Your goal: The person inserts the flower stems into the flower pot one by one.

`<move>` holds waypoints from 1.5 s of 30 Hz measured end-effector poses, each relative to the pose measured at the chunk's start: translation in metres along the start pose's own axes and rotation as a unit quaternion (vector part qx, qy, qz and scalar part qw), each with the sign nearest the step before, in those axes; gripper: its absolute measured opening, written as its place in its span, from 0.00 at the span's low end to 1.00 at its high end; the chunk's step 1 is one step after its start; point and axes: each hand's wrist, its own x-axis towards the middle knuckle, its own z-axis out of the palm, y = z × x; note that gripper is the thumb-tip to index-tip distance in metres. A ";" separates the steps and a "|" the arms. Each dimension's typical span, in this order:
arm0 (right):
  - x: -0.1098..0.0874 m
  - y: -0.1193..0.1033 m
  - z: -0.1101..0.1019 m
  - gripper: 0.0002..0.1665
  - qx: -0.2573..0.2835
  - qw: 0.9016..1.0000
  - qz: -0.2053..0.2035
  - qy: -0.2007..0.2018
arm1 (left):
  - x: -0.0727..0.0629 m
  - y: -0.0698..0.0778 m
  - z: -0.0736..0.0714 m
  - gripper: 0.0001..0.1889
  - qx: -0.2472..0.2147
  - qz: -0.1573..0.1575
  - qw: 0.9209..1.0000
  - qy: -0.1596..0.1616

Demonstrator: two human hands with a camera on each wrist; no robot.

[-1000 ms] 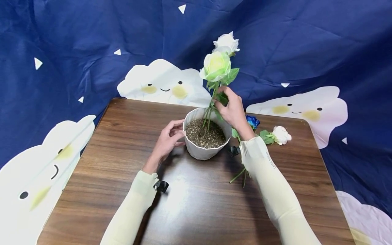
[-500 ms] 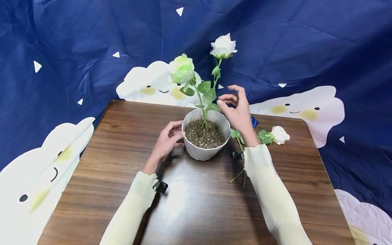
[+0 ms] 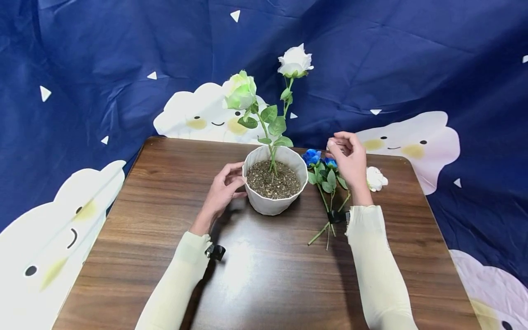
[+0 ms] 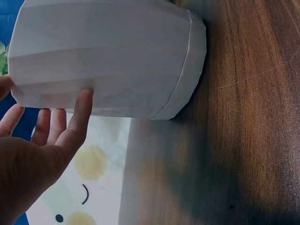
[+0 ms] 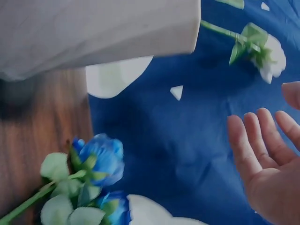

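My left hand (image 3: 222, 192) touches the left side of a white plant pot (image 3: 270, 205) with relaxed fingers; its thumb (image 4: 83, 108) lies against the wall. In the pot's soil (image 3: 270, 185), a pale green rose (image 3: 241, 91) leans left and a white rose (image 3: 295, 62) rises behind, its lower stem hidden. My right hand (image 3: 349, 158) is in the air right of the pot, fingers loosely bent, holding nothing. Close to it on the table lie blue roses (image 3: 311, 157) with crossed stems. Another white rose (image 3: 376, 178) lies to the right, its stem hidden by the right wrist.
The brown wooden table (image 3: 161, 192) ends at a far edge just behind the pot. A dark blue cloth (image 3: 123, 36) with cloud faces and white triangles hangs behind and along the sides.
My right hand has let go of the pale green rose, which has tipped left in the pot. That hand has moved right, over the blue roses. My left hand stays at the pot.
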 end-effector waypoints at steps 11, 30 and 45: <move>-0.009 0.023 -0.023 0.11 -0.039 0.994 0.095 0.026 | 0.000 -0.002 -0.001 0.25 -0.003 0.000 1.000 -0.001; -0.034 0.082 -0.046 0.31 -0.107 0.969 0.208 0.077 | -0.002 -0.001 0.000 0.26 -0.010 -0.002 1.000 -0.001; -0.040 0.106 -0.062 0.37 -0.298 0.907 0.295 -0.041 | 0.000 -0.001 -0.001 0.26 -0.006 -0.007 1.000 0.001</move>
